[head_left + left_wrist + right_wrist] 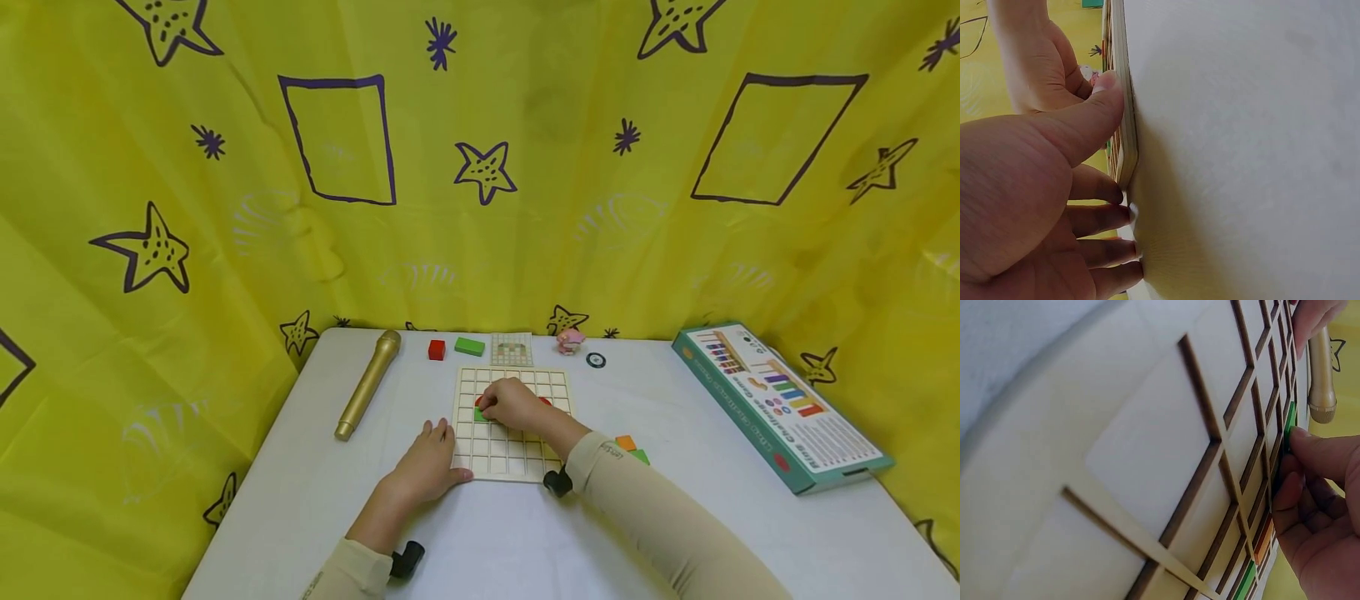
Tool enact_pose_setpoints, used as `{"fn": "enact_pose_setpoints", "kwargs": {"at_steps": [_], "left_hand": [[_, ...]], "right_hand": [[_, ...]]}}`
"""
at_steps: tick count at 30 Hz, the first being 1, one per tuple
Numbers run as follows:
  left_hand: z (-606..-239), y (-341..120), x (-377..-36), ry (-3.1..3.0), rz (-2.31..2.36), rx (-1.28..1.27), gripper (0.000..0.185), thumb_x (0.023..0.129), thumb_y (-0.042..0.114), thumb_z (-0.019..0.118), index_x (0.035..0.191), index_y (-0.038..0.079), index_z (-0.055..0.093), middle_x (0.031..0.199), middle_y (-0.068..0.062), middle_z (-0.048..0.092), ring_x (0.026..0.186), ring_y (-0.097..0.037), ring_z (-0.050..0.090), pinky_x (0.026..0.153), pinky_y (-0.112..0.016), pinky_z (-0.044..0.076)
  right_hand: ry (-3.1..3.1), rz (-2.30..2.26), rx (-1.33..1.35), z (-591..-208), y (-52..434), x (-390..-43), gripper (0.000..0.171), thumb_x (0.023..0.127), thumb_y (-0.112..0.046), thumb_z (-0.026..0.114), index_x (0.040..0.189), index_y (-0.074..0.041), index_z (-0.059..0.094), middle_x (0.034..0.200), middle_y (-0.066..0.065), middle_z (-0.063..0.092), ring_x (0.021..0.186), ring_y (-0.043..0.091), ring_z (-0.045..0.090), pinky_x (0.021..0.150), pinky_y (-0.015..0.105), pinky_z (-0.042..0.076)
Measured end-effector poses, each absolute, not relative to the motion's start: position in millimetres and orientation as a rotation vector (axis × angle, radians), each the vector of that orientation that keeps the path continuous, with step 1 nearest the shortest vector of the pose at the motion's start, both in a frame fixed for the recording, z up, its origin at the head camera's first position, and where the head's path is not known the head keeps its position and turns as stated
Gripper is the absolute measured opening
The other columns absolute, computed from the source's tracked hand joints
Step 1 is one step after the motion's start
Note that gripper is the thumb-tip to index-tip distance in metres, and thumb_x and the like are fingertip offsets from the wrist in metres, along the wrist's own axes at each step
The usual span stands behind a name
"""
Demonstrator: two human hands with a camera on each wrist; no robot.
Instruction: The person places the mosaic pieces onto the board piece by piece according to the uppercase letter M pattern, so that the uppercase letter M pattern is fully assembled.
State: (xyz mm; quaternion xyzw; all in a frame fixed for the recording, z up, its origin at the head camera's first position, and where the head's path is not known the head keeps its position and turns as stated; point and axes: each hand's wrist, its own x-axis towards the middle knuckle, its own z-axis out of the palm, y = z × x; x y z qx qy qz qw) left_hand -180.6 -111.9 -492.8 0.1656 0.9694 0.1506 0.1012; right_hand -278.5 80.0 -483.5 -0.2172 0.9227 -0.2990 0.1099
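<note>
right hand point(512, 403) on green block point(480, 414) in wooden grid board point(512, 422); left hand point(426, 464) at board's left edge

Teal game box point(780, 404) with printed lettering too small to read

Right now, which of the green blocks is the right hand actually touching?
The green block on the grid board, pinched under the right hand. The other green blocks lie loose: one beside the red cube, one near the right sleeve.
</note>
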Motion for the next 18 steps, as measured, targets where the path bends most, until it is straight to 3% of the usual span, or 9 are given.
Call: {"fn": "enact_pose_setpoints", "kwargs": {"at_steps": [8, 18], "left_hand": [[-493, -112, -180, 2.865, 0.446, 0.501, 0.086, 0.089, 0.045, 0.074, 0.144, -0.013, 0.043, 0.153, -0.029, 0.038, 0.143, -0.049, 0.03, 0.114, -0.052, 0.033], [-494, -111, -181, 2.863, 0.462, 0.466, 0.087, 0.088, 0.045, 0.075, 0.145, -0.012, 0.043, 0.154, -0.027, 0.038, 0.144, -0.048, 0.029, 0.113, -0.053, 0.034]], "right_hand": [[2.685, -0.927, -0.625, -484, 82, -273, 0.005, 0.093, -0.007, 0.073, 0.094, -0.011, 0.076, 0.1, -0.002, 0.071, 0.098, 0.015, 0.062, 0.089, 0.037, 0.052], [2.635, -1.047, -0.615, -481, 98, -264, 0.005, 0.093, -0.01, 0.072, 0.096, -0.012, 0.075, 0.091, -0.006, 0.068, 0.086, 0.013, 0.059, 0.083, 0.035, 0.051]]}}
